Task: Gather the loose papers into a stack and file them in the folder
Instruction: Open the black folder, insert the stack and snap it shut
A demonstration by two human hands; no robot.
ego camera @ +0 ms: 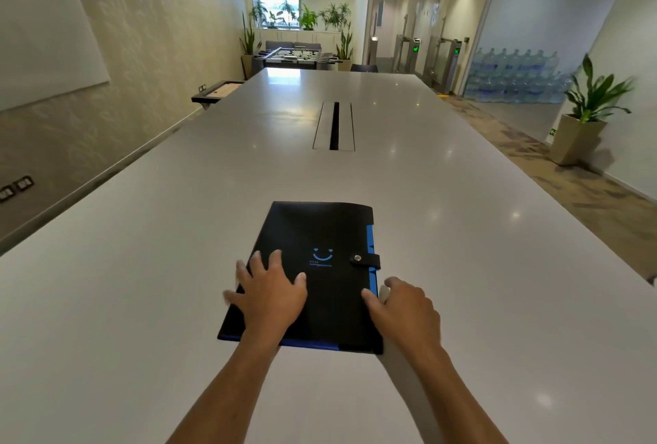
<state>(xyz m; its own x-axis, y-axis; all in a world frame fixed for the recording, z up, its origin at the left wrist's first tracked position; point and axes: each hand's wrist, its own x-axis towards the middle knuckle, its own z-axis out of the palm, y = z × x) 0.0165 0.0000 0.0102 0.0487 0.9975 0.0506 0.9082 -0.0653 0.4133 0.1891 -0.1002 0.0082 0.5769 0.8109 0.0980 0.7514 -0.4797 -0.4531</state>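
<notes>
Black snap-strap folder (313, 273) lies closed on the bench (142, 301); left hand (272, 292) presses it, fingers spread wide; right hand (403, 308) grips its edge. Unsnapping likely comes next.

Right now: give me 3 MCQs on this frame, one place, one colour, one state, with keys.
1. Where is the left hand?
A. flat on the folder
B. on the bare table
C. raised in the air

2. What colour shows at the folder's right edge?
A. red
B. blue
C. yellow

3. What state is the strap in?
A. hanging loose
C. torn off
B. snapped shut

Key:
1 A, its fingers are spread on the black cover.
2 B, blue shows past the cover's right and near edges.
3 B, the strap lies over the cover with its snap on.
</notes>
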